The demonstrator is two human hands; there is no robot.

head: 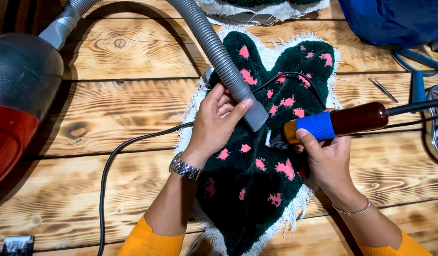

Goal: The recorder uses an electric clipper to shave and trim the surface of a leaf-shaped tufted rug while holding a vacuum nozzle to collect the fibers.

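Note:
A dark green tufted rug piece (257, 189) with pink spots and a frayed white cloth edge lies on the wooden table (86, 137). My left hand (218, 119) grips the grey vacuum hose (219, 57) near its nozzle, which rests on the rug's middle. My right hand (325, 154) holds an electric trimmer (335, 123) with a blue grip and dark red body; its blade head touches the rug just below the nozzle. A watch is on my left wrist, a thin bracelet on my right.
A vacuum cleaner body (19, 90), grey and red, stands at the left. A black cord (114, 161) runs across the table. Another rug piece (257, 9) lies at the top, blue fabric (394, 19) top right, tweezers (382, 89) and metal tools at the right edge.

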